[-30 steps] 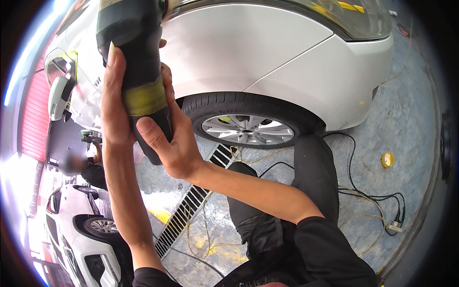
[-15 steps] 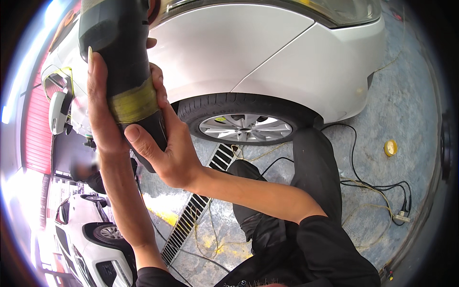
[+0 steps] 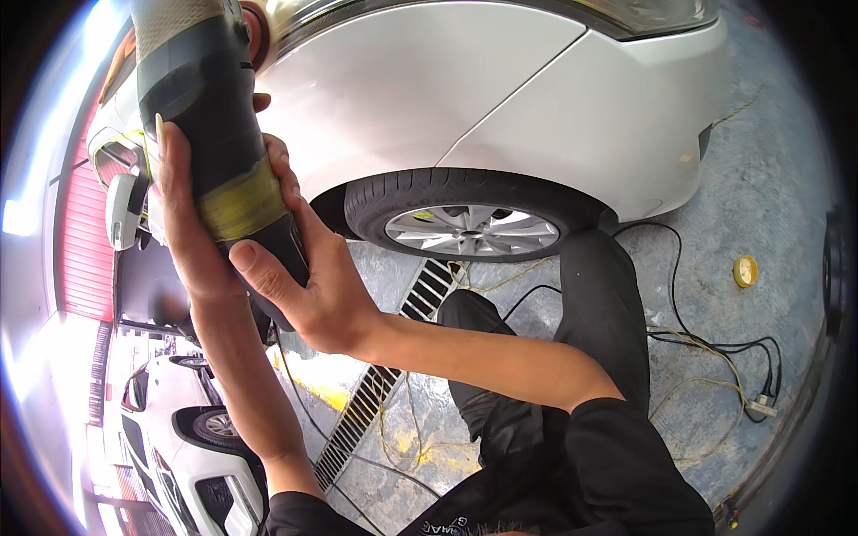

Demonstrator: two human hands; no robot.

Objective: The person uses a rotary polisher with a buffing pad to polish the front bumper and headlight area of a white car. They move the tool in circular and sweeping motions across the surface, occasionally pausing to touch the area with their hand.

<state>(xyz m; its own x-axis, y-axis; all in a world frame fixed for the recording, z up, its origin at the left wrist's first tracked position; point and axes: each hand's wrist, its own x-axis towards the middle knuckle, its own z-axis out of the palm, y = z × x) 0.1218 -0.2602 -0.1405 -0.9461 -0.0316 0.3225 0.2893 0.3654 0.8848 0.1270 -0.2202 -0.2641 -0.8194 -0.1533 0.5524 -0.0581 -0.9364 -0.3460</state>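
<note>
Both my hands hold a black power polisher (image 3: 210, 98) at the upper left. Yellow tape (image 3: 241, 204) is wrapped around its body. My left hand (image 3: 183, 201) grips the far left side, thumb stretched up along it. My right hand (image 3: 326, 290) wraps the rear of the handle from the right, with its thumb across the top. A reddish-brown round pad (image 3: 258, 37) at the tool's head is beside a white car's front fender (image 3: 402, 80); I cannot tell whether it touches. The tool's front end is cut off by the frame's upper edge.
Below the fender is the car's front wheel (image 3: 469, 230), close to my knee. A metal drain grate (image 3: 357, 415) crosses the floor. Black cables (image 3: 675, 295) and a yellow tape roll (image 3: 744, 271) lie right. Another white car (image 3: 179, 447) stands lower left. Behind my left forearm is a blurred dark figure.
The polisher and both hands have shifted slightly left and down along the fender, and more of the tool's head shows. The view has turned a little, so the car appears farther right.
</note>
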